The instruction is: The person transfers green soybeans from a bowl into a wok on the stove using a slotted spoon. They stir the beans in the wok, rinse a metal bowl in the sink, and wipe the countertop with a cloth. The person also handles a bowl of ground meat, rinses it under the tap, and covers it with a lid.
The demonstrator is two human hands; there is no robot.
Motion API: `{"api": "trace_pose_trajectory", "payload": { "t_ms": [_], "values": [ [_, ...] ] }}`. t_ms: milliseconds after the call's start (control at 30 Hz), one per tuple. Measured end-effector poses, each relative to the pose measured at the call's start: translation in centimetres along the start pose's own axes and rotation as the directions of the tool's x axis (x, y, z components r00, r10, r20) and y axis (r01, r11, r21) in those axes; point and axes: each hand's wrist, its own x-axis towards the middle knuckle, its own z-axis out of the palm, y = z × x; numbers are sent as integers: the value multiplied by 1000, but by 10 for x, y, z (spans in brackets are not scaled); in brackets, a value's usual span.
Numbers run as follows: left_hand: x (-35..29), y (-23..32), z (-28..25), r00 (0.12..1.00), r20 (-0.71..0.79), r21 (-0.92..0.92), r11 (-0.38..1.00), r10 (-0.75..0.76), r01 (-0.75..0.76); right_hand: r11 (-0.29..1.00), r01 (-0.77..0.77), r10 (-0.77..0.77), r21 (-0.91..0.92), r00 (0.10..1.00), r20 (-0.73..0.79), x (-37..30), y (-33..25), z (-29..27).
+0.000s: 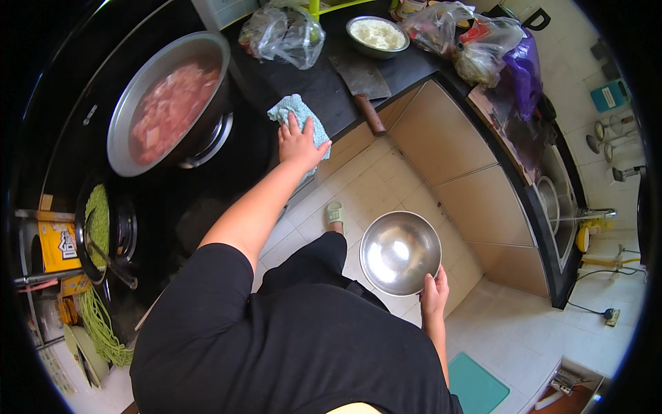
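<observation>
My left hand (pixel 298 146) lies on a light blue cloth (pixel 292 105) at the edge of the black countertop (pixel 331 103), its fingers spread and pressed flat over it. Part of the cloth hangs past the counter edge beneath my palm. My right hand (pixel 434 291) grips the rim of a shiny metal bowl (pixel 400 252). The bowl is held over the floor at my right side, its inside facing up and nothing visible in it. Beyond the cloth, a cleaver (pixel 364 81) rests with its brown wooden handle jutting over the counter edge.
A large metal pot (pixel 222 90) of pinkish meat in liquid stands at the left. Nearer is a pan (pixel 98 228) of green food. At the back are a bowl of white food (pixel 378 34) and plastic bags (pixel 283 34). The sink (pixel 565 200) is at the right.
</observation>
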Motion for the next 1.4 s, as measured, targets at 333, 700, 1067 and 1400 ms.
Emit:
{"api": "trace_pose_trajectory", "payload": {
  "t_ms": [333, 700, 1067, 1400],
  "values": [
    [153, 33, 31, 999, -35, 25, 1000, 16, -15, 998, -50, 48, -27, 996, -80, 129, -63, -19],
    [283, 14, 48, 999, 50, -149, 989, 4, 3, 1000, 3, -2, 10, 993, -120, 233, -107, -32],
    [183, 18, 39, 999, -37, 135, 990, -25, 30, 965, 81, -5, 251, 958, -288, 339, -139, -143],
    [61, 75, 41, 966, -229, 81, 986, -123, 145, 976, 103, -16, 193, 914, -406, 464, -163, -237]
  ]
}}
